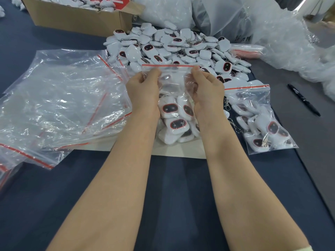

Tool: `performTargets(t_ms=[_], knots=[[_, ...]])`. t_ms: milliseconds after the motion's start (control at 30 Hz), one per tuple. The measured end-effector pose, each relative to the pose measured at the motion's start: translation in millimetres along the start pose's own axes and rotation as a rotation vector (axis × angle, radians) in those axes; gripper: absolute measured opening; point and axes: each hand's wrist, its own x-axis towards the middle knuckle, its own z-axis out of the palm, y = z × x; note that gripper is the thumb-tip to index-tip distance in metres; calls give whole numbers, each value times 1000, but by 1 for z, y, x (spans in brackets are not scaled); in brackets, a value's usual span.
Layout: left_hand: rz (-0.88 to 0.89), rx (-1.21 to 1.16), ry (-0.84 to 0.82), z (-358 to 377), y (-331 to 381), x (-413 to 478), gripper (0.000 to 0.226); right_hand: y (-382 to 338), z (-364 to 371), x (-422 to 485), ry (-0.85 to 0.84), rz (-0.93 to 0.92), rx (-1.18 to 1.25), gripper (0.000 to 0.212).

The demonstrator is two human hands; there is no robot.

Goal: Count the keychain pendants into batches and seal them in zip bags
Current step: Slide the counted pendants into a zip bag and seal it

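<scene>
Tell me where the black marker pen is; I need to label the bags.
In the head view, the black marker pen lies on the right side, just right of the filled clear zip bag.

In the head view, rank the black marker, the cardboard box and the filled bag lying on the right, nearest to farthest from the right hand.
The right hand grips the top of the held bag.
1. filled bag: just to the hand's right, on the table.
2. black marker: farther right.
3. cardboard box: far back left.
</scene>
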Motion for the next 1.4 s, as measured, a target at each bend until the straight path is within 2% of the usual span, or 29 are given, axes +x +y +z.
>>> performTargets(t_ms=[133,333,433,500,567,633,700,767,833,867,967,1033,1100,1167,1267,1400], knots=[[56,15,37,0,-4,0,8,1,1,1,0,-7,22,25],[41,-82,-4,3,-5,4,41,2,0,3,42,-26,-54,28],[-8,-138,-70,0,-3,8,42,-2,-4,4,2,-44,-80,28],[-50,-194,-124,-1,0,9,37,-8,-9,7,-53,-23,-219,29],[-96,-278,-158,-1,2,10,36,-14,-17,9,-149,32,-511,35],[-145,-382,-170,-1,4,9,36,-18,-22,9,-346,81,-816,49],[-179,-424,-158,-2,6,9,30,-21,-22,4,-531,111,-995,68],[-186,-448,-140,-4,8,8,25,-21,-18,1,-588,82,-1081,83],[-176,-452,-138,-7,10,9,24,-20,-17,-1,-569,39,-1037,80],[-156,-394,-160,-8,11,10,26,-19,-17,-1,-554,34,-958,69],[-100,-7,-304,-10,12,8,24,-19,-20,1,-471,13,-654,27],[-70,264,-437,-11,10,5,36,-20,-21,2,-421,20,-483,18],[-4,450,-511,-11,8,2,29,-21,-23,3,-385,54,-316,7],[54,583,-502,-11,6,2,23,-21,-24,5,-300,48,-234,12],[47,679,-521,-12,4,2,23,-20,-24,8,-241,0,-313,12],[-86,595,-613,-10,3,2,26,-18,-24,8,-233,-80,-323,11]])
